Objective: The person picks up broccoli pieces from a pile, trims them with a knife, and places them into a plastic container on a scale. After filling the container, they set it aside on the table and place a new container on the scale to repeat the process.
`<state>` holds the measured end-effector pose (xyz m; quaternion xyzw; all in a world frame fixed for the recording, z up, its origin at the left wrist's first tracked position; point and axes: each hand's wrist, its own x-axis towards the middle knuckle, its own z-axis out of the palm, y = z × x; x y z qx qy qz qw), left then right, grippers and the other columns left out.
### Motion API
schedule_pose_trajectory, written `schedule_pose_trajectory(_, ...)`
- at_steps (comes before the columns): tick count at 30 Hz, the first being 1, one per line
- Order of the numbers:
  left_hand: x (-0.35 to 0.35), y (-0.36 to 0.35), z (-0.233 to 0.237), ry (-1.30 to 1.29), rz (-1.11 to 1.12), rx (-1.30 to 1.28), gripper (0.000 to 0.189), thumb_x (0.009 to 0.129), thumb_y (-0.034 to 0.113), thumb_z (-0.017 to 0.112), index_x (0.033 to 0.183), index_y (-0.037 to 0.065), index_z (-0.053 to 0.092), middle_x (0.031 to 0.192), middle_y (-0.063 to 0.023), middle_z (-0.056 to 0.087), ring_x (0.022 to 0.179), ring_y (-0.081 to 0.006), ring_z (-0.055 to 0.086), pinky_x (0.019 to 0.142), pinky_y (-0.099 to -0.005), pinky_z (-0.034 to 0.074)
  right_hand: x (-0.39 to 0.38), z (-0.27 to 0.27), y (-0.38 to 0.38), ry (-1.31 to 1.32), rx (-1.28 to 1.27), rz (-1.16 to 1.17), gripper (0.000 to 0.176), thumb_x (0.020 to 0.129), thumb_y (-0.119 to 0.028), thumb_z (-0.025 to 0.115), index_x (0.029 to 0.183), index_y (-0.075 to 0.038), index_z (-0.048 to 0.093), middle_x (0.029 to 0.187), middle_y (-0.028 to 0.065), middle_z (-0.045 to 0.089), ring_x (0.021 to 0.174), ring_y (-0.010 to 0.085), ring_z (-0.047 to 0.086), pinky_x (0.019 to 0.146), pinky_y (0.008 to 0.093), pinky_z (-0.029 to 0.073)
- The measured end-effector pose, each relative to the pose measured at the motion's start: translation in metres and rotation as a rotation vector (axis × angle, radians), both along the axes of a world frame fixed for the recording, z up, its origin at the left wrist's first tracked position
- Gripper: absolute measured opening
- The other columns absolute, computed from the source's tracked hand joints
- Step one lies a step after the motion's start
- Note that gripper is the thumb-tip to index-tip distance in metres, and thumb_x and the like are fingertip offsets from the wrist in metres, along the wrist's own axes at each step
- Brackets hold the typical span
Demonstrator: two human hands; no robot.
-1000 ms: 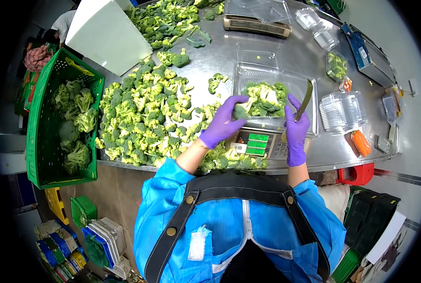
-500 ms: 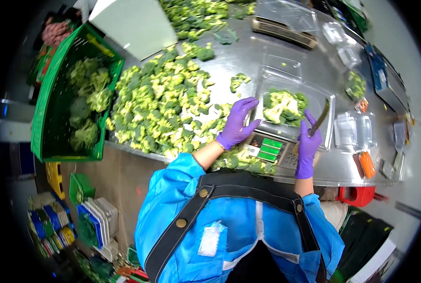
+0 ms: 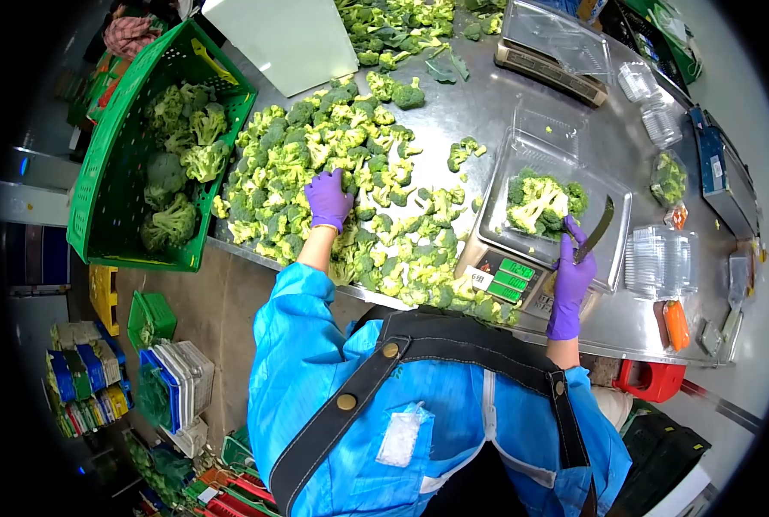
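My left hand [image 3: 328, 200], in a purple glove, is on the pile of broccoli florets [image 3: 272, 159], its fingers spread over them. I cannot see a floret held in it. In my right hand [image 3: 571, 280], also gloved, is a knife [image 3: 598, 231] with a curved blade pointing up and away. That hand's fingertips are beside the broccoli [image 3: 539, 203] in a clear plastic tray [image 3: 522, 138] with its lid folded back. The tray rests on a weighing scale [image 3: 479, 258] with lit green displays.
A green crate [image 3: 100, 198] with broccoli heads stands at the left. A white board [image 3: 290, 43] is behind the pile. Another scale [image 3: 548, 73] is at the back. Stacked clear trays [image 3: 660, 258], an orange-handled object [image 3: 676, 325] and a filled pack [image 3: 669, 178] lie at the right.
My left hand has moved left from the tray's edge to the broccoli pile. My right hand stays by the tray with the knife. The whole view has shifted slightly.
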<state>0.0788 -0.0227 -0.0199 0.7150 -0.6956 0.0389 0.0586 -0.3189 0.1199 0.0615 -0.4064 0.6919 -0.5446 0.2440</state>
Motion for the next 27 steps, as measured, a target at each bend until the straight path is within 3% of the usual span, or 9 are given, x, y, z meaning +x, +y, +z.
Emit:
schedule_pose_trajectory(1,0.001,-0.001,-0.001,0.002,-0.004,0.000,0.045,0.064,0.029,0.066,0.105,0.013,0.058,0.100,-0.0077,0.056,0.099,-0.0276,0.051,0.084,-0.0437,0.036,0.003,0.001,0.000,0.000,-0.025,0.032,0.028,0.086,-0.010,0.056,0.113,-0.003,0.058,0.108,0.0040,0.063,0.077,0.0090,0.056,0.077,0.0241,0.044)
schedule_pose_trajectory(3,0.007,-0.004,-0.004,0.246,-0.043,-0.023,0.041,0.061,0.028,0.067,0.099,0.014,0.059,0.093,-0.0087,0.058,0.090,-0.0270,0.054,0.080,-0.0429,0.038,0.008,0.010,0.002,0.039,-0.007,0.034,0.027,0.086,-0.010,0.057,0.112,-0.004,0.059,0.108,0.0039,0.063,0.071,0.0070,0.055,0.068,0.0220,0.045)
schedule_pose_trajectory(4,0.010,-0.007,-0.006,0.458,-0.025,-0.043,0.042,0.059,0.026,0.067,0.098,0.012,0.058,0.091,-0.0101,0.060,0.086,-0.0301,0.055,0.078,-0.0415,0.040,0.010,0.015,0.003,-0.012,0.014,0.016,0.027,0.086,-0.010,0.057,0.112,-0.005,0.060,0.107,0.0037,0.063,0.069,0.0061,0.054,0.063,0.0210,0.044)
schedule_pose_trajectory(8,-0.002,0.005,0.030,1.454,-0.007,0.042,0.035,0.077,0.013,0.059,0.109,0.002,0.053,0.098,-0.0058,0.057,0.091,-0.0157,0.054,0.082,-0.0286,0.043,0.009,0.020,0.005,-0.103,0.003,-0.011,0.025,0.086,-0.009,0.056,0.110,-0.005,0.061,0.106,0.0037,0.064,0.061,0.0037,0.051,0.050,0.0185,0.039)
schedule_pose_trajectory(11,-0.007,0.009,0.026,2.091,0.024,0.269,0.041,0.082,0.014,0.055,0.119,0.001,0.045,0.104,-0.0072,0.055,0.094,-0.0174,0.053,0.083,-0.0355,0.046,0.013,0.024,0.005,-0.102,0.038,0.016,0.025,0.085,-0.009,0.056,0.110,-0.004,0.060,0.106,0.0056,0.064,0.071,0.0068,0.056,0.060,0.0209,0.044)
schedule_pose_trajectory(15,-0.058,0.023,0.056,2.007,-0.122,0.407,0.044,0.081,0.014,0.057,0.120,-0.001,0.044,0.102,-0.0082,0.057,0.090,-0.0162,0.056,0.081,-0.0336,0.047,0.020,0.021,0.003,-0.017,-0.027,0.071,0.026,0.085,-0.006,0.055,0.110,-0.001,0.060,0.105,0.0090,0.063,0.099,0.0157,0.058,0.084,0.0278,0.044)
schedule_pose_trajectory(17,-0.096,0.028,0.078,1.671,-0.285,0.527,0.045,0.075,0.008,0.063,0.117,0.003,0.047,0.100,-0.0057,0.057,0.090,-0.0137,0.055,0.082,-0.0266,0.044,0.024,0.025,0.003,-0.016,-0.059,0.038,0.027,0.084,-0.005,0.055,0.110,-0.001,0.060,0.105,0.0090,0.064,0.082,0.0117,0.060,0.073,0.0245,0.046)
schedule_pose_trajectory(20,-0.154,0.032,0.087,1.579,-0.532,0.560,0.042,0.076,0.006,0.065,0.115,0.003,0.049,0.098,-0.0038,0.057,0.091,-0.0119,0.054,0.082,-0.0250,0.043,0.021,0.026,0.001,-0.116,-0.151,0.005,0.027,0.084,-0.004,0.054,0.110,0.000,0.059,0.105,0.0079,0.064,0.054,0.0026,0.045,0.050,0.0190,0.038)
schedule_pose_trajectory(27,-0.233,0.020,0.106,1.418,-0.771,0.264,0.043,0.073,0.016,0.069,0.110,0.003,0.053,0.102,-0.0065,0.058,0.092,-0.0145,0.055,0.083,-0.0281,0.044,0.009,0.025,0.012,-0.194,-0.105,-0.068,0.027,0.086,-0.006,0.053,0.112,-0.001,0.057,0.109,0.0090,0.062,0.062,0.0039,0.052,0.049,0.0167,0.041)
